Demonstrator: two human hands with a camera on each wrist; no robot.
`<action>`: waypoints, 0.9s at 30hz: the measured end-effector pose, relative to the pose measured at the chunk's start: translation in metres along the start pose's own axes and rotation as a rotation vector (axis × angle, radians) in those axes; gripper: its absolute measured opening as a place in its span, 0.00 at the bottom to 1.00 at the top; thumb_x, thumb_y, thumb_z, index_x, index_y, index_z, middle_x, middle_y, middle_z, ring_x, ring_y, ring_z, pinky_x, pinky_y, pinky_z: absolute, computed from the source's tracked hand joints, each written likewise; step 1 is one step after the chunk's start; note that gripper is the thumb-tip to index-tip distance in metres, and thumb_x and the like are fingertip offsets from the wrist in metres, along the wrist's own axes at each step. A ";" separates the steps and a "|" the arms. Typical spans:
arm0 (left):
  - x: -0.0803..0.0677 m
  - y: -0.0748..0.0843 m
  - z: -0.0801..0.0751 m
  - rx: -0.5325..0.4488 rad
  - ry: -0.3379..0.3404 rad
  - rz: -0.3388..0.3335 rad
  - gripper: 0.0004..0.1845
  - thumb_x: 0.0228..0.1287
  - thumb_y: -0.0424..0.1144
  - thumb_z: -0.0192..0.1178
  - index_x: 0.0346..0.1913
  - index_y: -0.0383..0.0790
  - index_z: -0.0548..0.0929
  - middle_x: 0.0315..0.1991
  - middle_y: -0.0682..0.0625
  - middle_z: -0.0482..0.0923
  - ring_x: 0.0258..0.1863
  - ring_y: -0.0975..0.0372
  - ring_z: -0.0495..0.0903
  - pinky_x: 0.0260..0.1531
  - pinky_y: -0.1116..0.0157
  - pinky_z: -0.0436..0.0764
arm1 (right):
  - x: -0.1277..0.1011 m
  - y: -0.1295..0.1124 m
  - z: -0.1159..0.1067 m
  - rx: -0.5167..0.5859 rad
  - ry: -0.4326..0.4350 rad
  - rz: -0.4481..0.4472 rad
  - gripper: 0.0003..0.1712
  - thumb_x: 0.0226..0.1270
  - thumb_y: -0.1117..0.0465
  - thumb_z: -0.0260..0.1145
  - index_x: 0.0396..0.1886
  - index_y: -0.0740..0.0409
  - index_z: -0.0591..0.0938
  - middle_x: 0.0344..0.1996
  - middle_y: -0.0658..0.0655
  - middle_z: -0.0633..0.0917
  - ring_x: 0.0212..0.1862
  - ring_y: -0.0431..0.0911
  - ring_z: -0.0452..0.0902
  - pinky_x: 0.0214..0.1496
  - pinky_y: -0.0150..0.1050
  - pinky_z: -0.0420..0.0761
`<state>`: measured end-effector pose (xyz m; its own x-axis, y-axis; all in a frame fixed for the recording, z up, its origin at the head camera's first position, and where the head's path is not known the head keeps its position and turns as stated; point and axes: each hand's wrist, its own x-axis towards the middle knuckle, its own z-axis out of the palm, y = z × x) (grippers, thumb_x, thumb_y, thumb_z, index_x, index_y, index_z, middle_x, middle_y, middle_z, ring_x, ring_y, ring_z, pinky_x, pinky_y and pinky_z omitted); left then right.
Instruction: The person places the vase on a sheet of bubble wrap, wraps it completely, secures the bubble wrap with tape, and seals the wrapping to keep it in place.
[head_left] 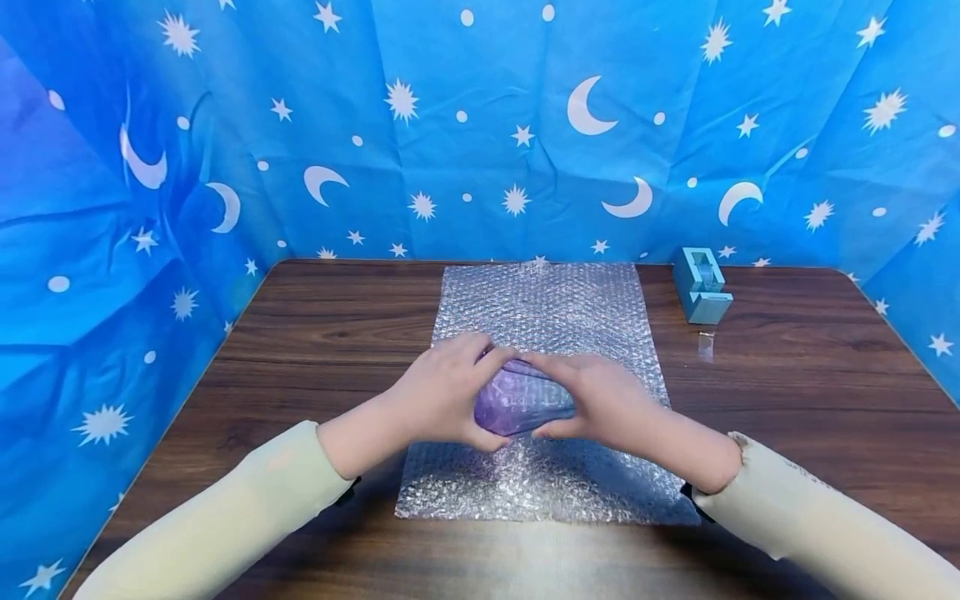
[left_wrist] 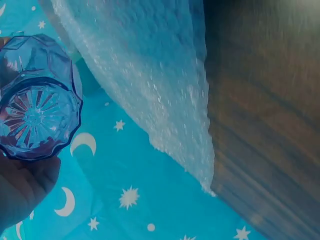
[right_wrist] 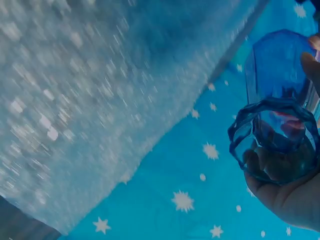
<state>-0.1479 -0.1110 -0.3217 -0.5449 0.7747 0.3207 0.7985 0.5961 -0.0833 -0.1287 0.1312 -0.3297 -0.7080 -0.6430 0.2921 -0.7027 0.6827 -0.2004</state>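
Two cream sleeves reached in from the near edge of a dark wooden table (head_left: 787,375). The left hand (head_left: 442,392) and the right hand (head_left: 600,400) met over the middle of a sheet of bubble wrap (head_left: 547,317) lying flat on the wood. Between them lay a blue faceted drinking glass (head_left: 521,400) on its side, looking purplish through the light. The left fingers curled over its top with the thumb under its near side, gripping one end; the right fingers curved around the other end, thumb underneath, so both hands held it. In the left wrist view the glass (left_wrist: 35,117) showed its star-cut base, with the thumb pressed just below it. In the right wrist view the glass (right_wrist: 277,140) showed its open mouth, resting against the palm, with fingers dimly visible through the glass.

Beyond the fingertips, the bubble wrap stretched away to the far edge of the table. Farther off, to the right of the right hand's fingers, stood a light blue tape dispenser (head_left: 701,286), with a small clear strip of tape (head_left: 706,345) lying just nearer than it. Behind everything hung a blue backdrop cloth (head_left: 480,125) printed with white moons and stars.
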 end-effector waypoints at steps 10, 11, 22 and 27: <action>-0.015 0.019 0.006 -0.095 -0.128 -0.017 0.51 0.35 0.68 0.77 0.63 0.43 0.76 0.43 0.52 0.78 0.40 0.62 0.78 0.39 0.64 0.86 | -0.023 -0.012 0.014 0.106 -0.088 0.017 0.46 0.53 0.44 0.80 0.68 0.62 0.77 0.52 0.61 0.90 0.48 0.52 0.89 0.51 0.47 0.89; -0.016 0.020 0.006 -0.109 -0.142 -0.024 0.51 0.35 0.68 0.77 0.63 0.44 0.76 0.43 0.52 0.78 0.40 0.63 0.78 0.39 0.64 0.86 | -0.024 -0.013 0.015 0.112 -0.096 0.020 0.46 0.54 0.44 0.80 0.68 0.62 0.77 0.52 0.62 0.90 0.49 0.53 0.89 0.52 0.47 0.88; -0.021 0.021 0.013 -0.147 -0.180 -0.041 0.50 0.35 0.68 0.77 0.63 0.46 0.76 0.44 0.53 0.77 0.42 0.63 0.77 0.41 0.65 0.85 | -0.027 -0.016 0.021 0.132 -0.134 0.032 0.47 0.55 0.42 0.79 0.70 0.62 0.76 0.56 0.63 0.88 0.53 0.55 0.88 0.56 0.50 0.87; -0.020 0.020 0.015 -0.153 -0.214 -0.052 0.51 0.36 0.68 0.77 0.64 0.45 0.75 0.45 0.52 0.78 0.42 0.63 0.77 0.42 0.64 0.86 | -0.027 -0.015 0.021 0.134 -0.164 0.051 0.48 0.56 0.42 0.78 0.71 0.62 0.75 0.57 0.64 0.87 0.54 0.56 0.87 0.57 0.51 0.86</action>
<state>-0.1247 -0.1117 -0.3446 -0.6148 0.7806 0.1126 0.7887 0.6100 0.0768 -0.1002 0.1309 -0.3543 -0.7375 -0.6639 0.1244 -0.6608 0.6710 -0.3364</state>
